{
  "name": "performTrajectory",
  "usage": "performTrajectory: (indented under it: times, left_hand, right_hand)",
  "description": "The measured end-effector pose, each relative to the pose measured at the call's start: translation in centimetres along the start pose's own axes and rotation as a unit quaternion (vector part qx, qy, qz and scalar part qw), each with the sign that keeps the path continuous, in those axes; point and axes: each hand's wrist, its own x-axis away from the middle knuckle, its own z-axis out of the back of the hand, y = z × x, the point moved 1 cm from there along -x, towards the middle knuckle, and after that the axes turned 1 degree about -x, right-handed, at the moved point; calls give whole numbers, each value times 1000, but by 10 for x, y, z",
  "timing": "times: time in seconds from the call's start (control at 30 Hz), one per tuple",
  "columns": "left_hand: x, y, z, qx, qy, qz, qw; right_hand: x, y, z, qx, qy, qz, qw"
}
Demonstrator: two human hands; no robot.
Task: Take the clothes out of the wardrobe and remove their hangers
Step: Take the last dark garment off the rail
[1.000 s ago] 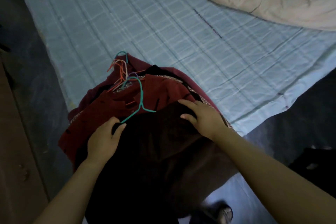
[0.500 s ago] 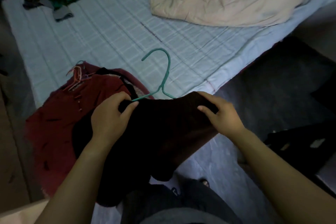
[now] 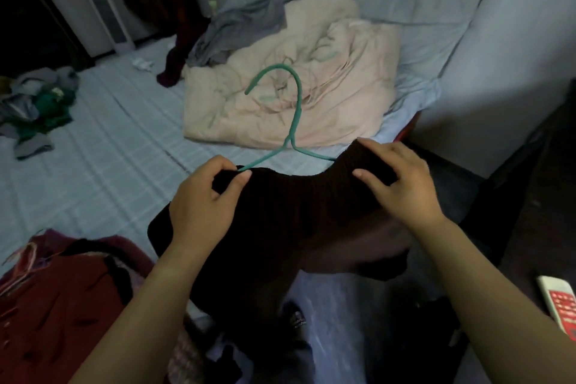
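Note:
I hold a dark ribbed knit garment (image 3: 299,212) up in front of me over the bed's near edge. A teal hanger (image 3: 294,109) sticks up out of its collar, hook pointing left. My left hand (image 3: 205,206) pinches the collar's left side, right where the hanger's arm enters the fabric. My right hand (image 3: 402,184) grips the collar's right side. The rest of the hanger is hidden inside the garment. At the lower left lies a pile of red clothes (image 3: 53,312) with several thin hangers (image 3: 25,256) poking out.
The bed (image 3: 103,146) has a pale checked sheet. A crumpled cream quilt (image 3: 311,84) and a grey cloth (image 3: 240,28) lie at its far side, green and grey clothes (image 3: 34,103) at the left. A white remote with a red panel (image 3: 561,305) rests at the lower right.
I have lifted the dark garment off the red pile and raised it, with the hanger now upright. My view has tilted up toward the quilt and the wall.

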Motion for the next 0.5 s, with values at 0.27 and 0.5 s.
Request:
performTrajectory:
  times: [0.27,0.5]
  left_hand:
    - [-138,22,-72,57,24,-7,998]
    - [-196,-26,-23,-40,133,93,986]
  right_hand:
    - [-155,86,-23,-2,-6,23,1000]
    - [-277,56,-146,-100,-135,92,981]
